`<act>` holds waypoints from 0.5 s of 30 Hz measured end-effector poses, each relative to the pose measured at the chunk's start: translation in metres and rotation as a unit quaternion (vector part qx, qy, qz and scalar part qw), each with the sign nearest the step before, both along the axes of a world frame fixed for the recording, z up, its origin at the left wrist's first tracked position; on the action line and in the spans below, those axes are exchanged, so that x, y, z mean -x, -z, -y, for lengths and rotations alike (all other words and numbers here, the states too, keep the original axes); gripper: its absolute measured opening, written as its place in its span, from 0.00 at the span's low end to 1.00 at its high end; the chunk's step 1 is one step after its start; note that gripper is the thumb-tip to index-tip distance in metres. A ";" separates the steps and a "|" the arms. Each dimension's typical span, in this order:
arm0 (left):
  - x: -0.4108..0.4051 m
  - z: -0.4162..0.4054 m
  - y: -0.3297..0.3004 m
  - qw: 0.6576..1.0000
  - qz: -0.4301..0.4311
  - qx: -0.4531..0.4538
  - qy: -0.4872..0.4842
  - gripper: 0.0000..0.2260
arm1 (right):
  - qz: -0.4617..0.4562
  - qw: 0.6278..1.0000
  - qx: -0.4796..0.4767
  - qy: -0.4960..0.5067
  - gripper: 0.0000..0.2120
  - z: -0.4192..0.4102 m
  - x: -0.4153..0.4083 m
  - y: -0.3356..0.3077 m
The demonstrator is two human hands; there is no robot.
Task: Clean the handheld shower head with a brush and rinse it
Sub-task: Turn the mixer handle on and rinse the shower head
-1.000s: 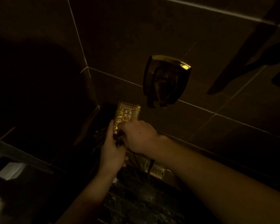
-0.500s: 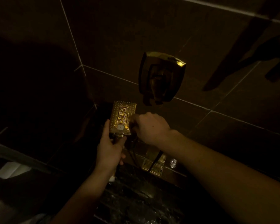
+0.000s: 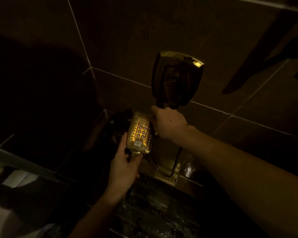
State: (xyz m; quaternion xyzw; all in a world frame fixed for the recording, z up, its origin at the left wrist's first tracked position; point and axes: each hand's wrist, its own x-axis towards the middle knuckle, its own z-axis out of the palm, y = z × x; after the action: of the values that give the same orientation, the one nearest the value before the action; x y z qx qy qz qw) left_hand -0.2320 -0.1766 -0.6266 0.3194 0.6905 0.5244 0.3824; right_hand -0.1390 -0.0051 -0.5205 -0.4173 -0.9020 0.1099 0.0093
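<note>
**Shower head held up in a dim tiled corner**

Where two dark tiled walls (image 3: 144,31) meet, pale grout lines cross the large brown tiles and everything sits in low, yellowish light. The left hand (image 3: 123,166) curls its fingers round the handle of the handheld shower head (image 3: 139,134), thumb lying along the left edge of the gold, rectangular face; that face points up at the camera, showing a block of round nozzles and a pale button beneath them. It is held just off the wall, low in the corner. Just beside it, the right hand (image 3: 169,123) is closed with its knuckles up, reaching to the foot of the shiny gold wall fitting (image 3: 176,79); what its fingers hold cannot be told in the gloom. Below, a gold base plate (image 3: 167,177) sits on a wet, dark marbled ledge (image 3: 153,212) that glints with water.
</note>
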 end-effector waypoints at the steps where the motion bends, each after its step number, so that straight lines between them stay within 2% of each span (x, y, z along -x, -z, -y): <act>1: 0.000 0.000 0.002 1.000 -0.003 0.001 0.004 0.40 | -0.001 1.000 0.004 -0.006 0.18 0.002 0.001 0.001; 11: -0.008 -0.014 0.000 1.000 -0.007 0.014 0.013 0.40 | 0.001 0.995 0.023 -0.093 0.14 0.046 0.006 0.006; 15: -0.009 -0.020 0.001 1.000 0.001 0.022 0.007 0.40 | 0.038 0.995 0.007 -0.088 0.16 0.048 -0.003 0.006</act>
State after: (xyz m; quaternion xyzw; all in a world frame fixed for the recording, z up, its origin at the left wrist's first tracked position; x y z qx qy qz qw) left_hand -0.2233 -0.1568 -0.6273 0.3154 0.6991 0.5070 0.3934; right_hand -0.1356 -0.0528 -0.5267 -0.3406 -0.9340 0.1007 -0.0378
